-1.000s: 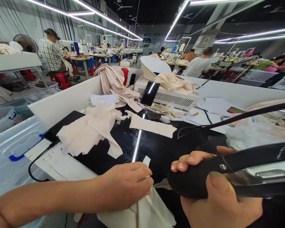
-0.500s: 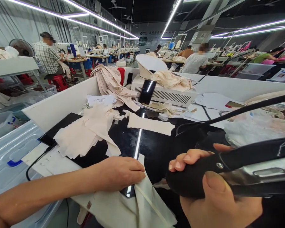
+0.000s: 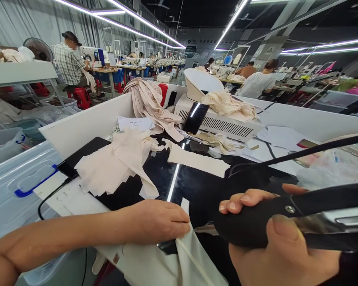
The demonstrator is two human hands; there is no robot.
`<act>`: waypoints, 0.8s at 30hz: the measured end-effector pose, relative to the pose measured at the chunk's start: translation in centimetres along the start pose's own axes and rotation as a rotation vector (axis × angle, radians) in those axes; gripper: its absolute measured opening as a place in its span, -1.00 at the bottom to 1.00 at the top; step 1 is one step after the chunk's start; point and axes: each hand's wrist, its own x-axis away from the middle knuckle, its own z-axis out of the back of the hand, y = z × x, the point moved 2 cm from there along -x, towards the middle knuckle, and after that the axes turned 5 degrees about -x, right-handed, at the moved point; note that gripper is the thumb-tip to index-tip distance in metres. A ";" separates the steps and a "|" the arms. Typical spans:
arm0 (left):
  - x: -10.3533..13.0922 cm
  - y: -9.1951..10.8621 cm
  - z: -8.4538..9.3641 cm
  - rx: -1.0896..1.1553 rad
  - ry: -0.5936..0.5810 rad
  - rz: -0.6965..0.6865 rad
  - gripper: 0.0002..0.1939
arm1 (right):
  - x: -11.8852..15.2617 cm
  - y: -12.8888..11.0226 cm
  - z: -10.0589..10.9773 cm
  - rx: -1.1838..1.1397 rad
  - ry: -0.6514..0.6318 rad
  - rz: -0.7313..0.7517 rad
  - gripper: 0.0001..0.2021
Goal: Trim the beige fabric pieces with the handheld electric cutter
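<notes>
Evidently, a pale cloth (image 3: 195, 252) is being held in place at the near side of the dark, glossy counter (image 3: 203, 190). Its upper edge is pinched between the thumb and fingers of the left hand (image 3: 162, 222), which is closed with hardly any gap. By the right hand (image 3: 289, 252), a bulky black tool (image 3: 238, 226) is gripped, with the fingers wrapped over its rounded body and the thumb pressed against its side. A pointed metal tip (image 3: 207, 228) is seen just beside the cloth. The step in hand is judged to be the steadying of the cloth edge near that tip. For any further move, the pinch would need to be kept firm and the tip kept clear of the fingers.

Beyond the hands, a loose pile of cut pieces (image 3: 107, 165) is spread on the left, and a separate long piece (image 3: 199, 161) is laid flat to the right of it. A phone (image 3: 196, 118) is propped against a slotted white box (image 3: 226, 124).

The lower part of the cloth is cut off by the bottom of the view, and the far end of the tool by the right side. The exact grip point is hidden by the left fingers. Whether the cloth is touched by the tip cannot be told, and the underside of the tool is covered by the right palm.
</notes>
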 end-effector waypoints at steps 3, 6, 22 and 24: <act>0.0 0.1 -0.1 -0.017 0.008 0.015 -0.77 | 0.1 -0.2 -0.2 0.019 -0.012 -0.017 -0.51; -0.1 0.2 0.0 -0.045 0.036 0.032 -0.82 | -0.1 0.1 -0.2 0.021 -0.024 -0.007 -0.54; -0.4 -0.4 -0.2 -0.030 0.010 0.049 -0.82 | -1.5 0.7 0.0 0.044 -0.067 0.107 -0.54; -0.7 -0.8 0.0 -0.029 -0.028 0.069 -0.87 | -1.8 0.5 0.5 0.082 -0.061 0.134 -0.48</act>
